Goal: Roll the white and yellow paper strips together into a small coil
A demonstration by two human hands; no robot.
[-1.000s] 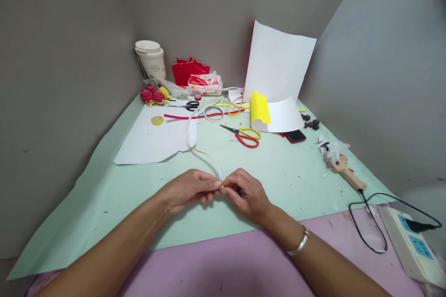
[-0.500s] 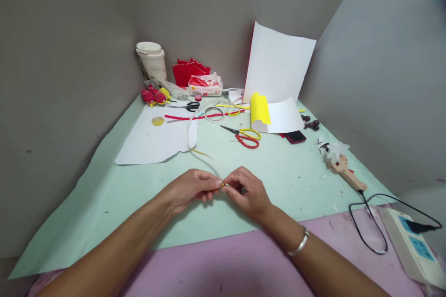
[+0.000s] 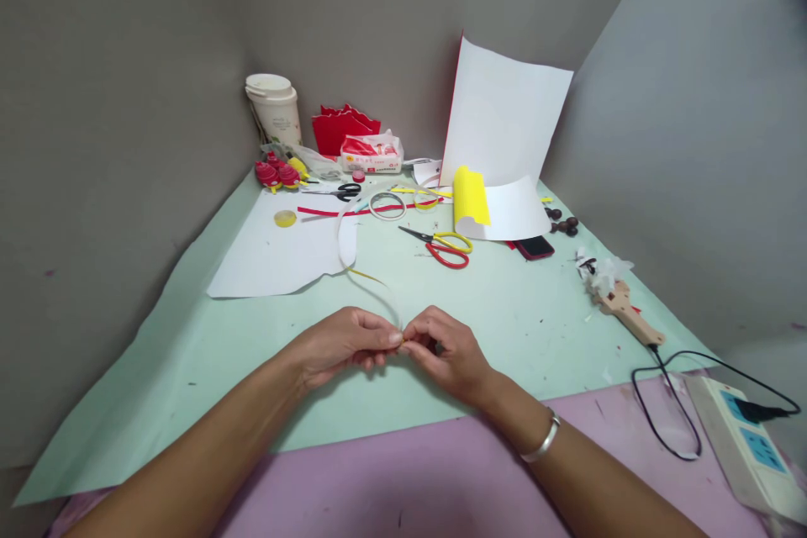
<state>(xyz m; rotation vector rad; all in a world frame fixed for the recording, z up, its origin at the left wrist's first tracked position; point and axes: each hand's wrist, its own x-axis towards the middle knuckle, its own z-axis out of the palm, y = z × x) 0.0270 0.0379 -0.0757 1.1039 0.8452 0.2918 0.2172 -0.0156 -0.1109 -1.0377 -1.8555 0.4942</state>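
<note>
My left hand (image 3: 344, 343) and my right hand (image 3: 445, 350) meet fingertip to fingertip above the pale green sheet (image 3: 189, 336). Both pinch the near end of a long thin paper strip (image 3: 348, 245), white on one side and yellow on the other. A tiny yellow bit shows between the fingertips. The strip arcs up and away from my fingers toward the tape rings (image 3: 387, 204) farther back. A silver bangle (image 3: 543, 440) circles my right wrist.
Red-and-yellow scissors (image 3: 445, 246), black scissors (image 3: 340, 191), a yellow tape roll (image 3: 285, 218), a dark phone (image 3: 534, 246), white sheets (image 3: 504, 113), a rolled yellow sheet (image 3: 470, 195), a cup (image 3: 275, 109) and red paper pieces lie behind. A glue gun (image 3: 624, 308), its cable and a power strip (image 3: 744, 441) sit at right.
Both hands stay pinched together on the strip's end with only small finger shifts. The strip's arc has wobbled slightly.
</note>
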